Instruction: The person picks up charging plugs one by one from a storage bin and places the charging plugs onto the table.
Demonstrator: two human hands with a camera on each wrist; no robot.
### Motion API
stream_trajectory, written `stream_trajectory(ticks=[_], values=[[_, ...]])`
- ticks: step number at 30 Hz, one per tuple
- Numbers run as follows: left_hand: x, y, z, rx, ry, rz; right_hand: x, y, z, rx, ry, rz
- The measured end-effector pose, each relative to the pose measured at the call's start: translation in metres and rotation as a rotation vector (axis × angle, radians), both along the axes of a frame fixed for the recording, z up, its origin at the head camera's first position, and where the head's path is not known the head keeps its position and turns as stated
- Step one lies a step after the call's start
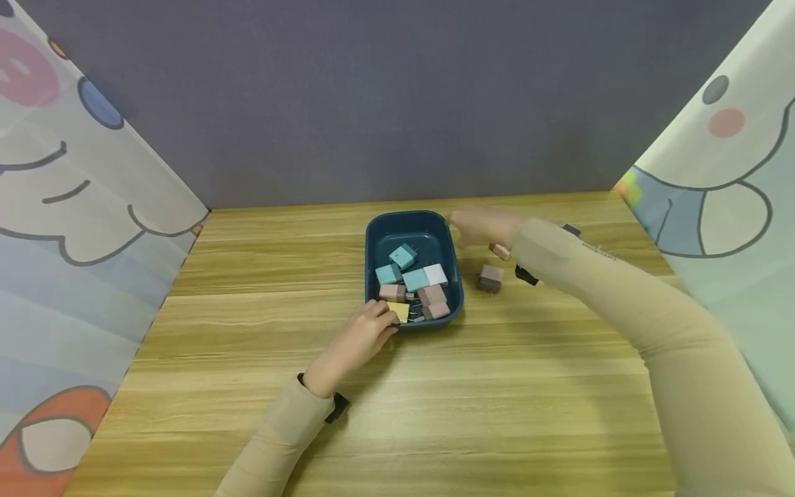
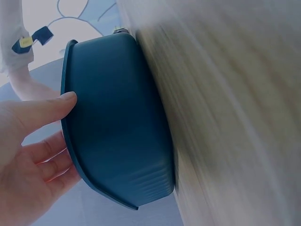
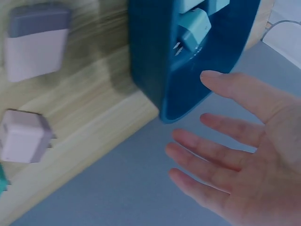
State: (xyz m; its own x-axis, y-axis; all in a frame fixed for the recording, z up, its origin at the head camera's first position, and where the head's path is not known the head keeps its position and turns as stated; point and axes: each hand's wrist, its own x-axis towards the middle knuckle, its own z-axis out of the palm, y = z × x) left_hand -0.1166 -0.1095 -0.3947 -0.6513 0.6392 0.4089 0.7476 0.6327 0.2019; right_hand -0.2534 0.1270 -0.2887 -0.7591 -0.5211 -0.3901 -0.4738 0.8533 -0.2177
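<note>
Toward the far side of a wood-grain table (image 1: pixel 248 359), we find a dark-blue plastic bin (image 1: pixel 406 229) with plug-in wall adapters gathered in its middle and near end. We see the left hand (image 1: pixel 363 330) grasping the rim at the near-left corner, thumb against the outer wall and fingers behind the edge. At the far-right corner, the right hand (image 1: pixel 484 226) is released, its fingers apart and holding nothing; we cannot tell whether it touches the bin. Inside, we spot a yellow adapter (image 1: pixel 399 310) by the left fingertips, a white-and-light-blue adapter (image 1: pixel 418 280) near the middle, a turquoise adapter (image 1: pixel 403 257) lying farthest in, and several pink ones. To the bin's right, we see a pink-and-brown adapter (image 1: pixel 491 276), prongs pointing near, and a partly hidden pink adapter (image 1: pixel 500 252) beside the right wrist. Beyond the table rises a gray partition (image 1: pixel 397 103), flanked by cartoon-printed curtains (image 1: pixel 733 179).
</note>
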Motion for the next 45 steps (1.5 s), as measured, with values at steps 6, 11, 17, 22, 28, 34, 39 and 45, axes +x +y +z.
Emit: stream_trajectory(ticks=[6,11,17,22,28,34,39,45], values=[[0.001,0.002,0.001,-0.009,-0.008,0.0,-0.011,-0.022,-0.001,0.1,0.029,0.041],[0.001,0.002,0.001,-0.009,-0.013,-0.002,-0.018,-0.035,-0.003,0.155,0.034,0.022],[0.002,0.003,0.002,-0.009,-0.01,-0.002,-0.02,-0.045,-0.007,0.156,0.048,0.032],[0.003,0.002,0.002,-0.011,-0.013,-0.001,-0.02,-0.055,-0.011,0.169,0.029,0.027],[0.002,0.002,0.002,-0.014,-0.019,0.004,-0.021,-0.068,-0.017,0.187,0.001,0.013],[0.003,0.002,0.002,-0.005,-0.018,0.003,-0.022,-0.081,-0.025,0.217,0.001,0.042],[0.002,0.003,0.0,0.004,-0.014,0.002,-0.023,-0.088,-0.033,0.229,0.01,0.052],[0.001,0.003,-0.001,0.013,-0.006,-0.001,-0.022,-0.092,-0.04,0.206,-0.002,0.046]])
